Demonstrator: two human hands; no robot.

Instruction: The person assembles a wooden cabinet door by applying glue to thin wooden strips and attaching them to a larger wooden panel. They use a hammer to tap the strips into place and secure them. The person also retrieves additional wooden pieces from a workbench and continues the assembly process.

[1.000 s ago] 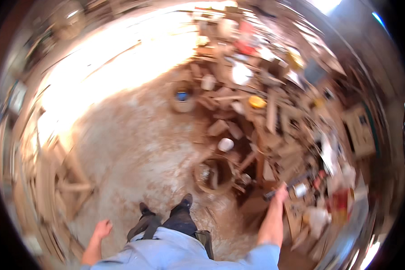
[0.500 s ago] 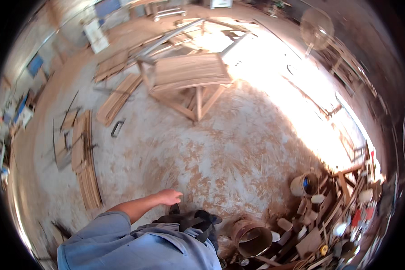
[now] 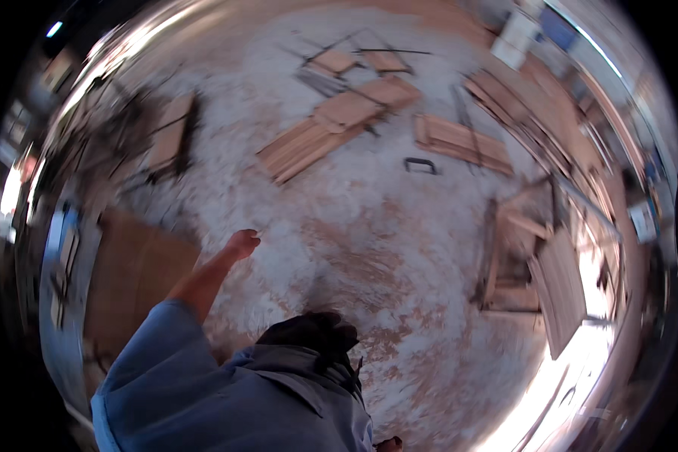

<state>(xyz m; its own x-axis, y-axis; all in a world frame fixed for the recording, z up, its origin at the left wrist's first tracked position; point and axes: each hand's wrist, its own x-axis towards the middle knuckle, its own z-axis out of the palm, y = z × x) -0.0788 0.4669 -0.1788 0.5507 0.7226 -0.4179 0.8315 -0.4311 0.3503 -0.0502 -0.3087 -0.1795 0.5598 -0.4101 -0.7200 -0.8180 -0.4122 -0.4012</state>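
My left hand [image 3: 243, 243] reaches out over the dusty concrete floor [image 3: 331, 226], its fingers curled together. Motion blur hides whatever small thing they may hold. At the bottom edge a small bit of my right hand [image 3: 389, 444] seems to show, its fingers out of sight. Neither hand touches any of the woodwork. The brown board surface [image 3: 135, 282] is the thing nearest my left hand, to the left of my forearm. Ahead on the floor lies a long wooden panel [image 3: 339, 120] with dark bar clamps across it.
A dark U-shaped piece [image 3: 420, 165] lies near another wooden panel [image 3: 459, 143]. At the right stand a wooden frame [image 3: 512, 301] and a slatted top [image 3: 561, 290]. More clamped boards [image 3: 172, 134] are at the left, near a blue-grey bench [image 3: 64, 271]. Sunlight glares at lower right.
My view has swung left: the frame with its slatted top moved from centre to the right, and the scrap pile left view. My left hand now reaches farther out.
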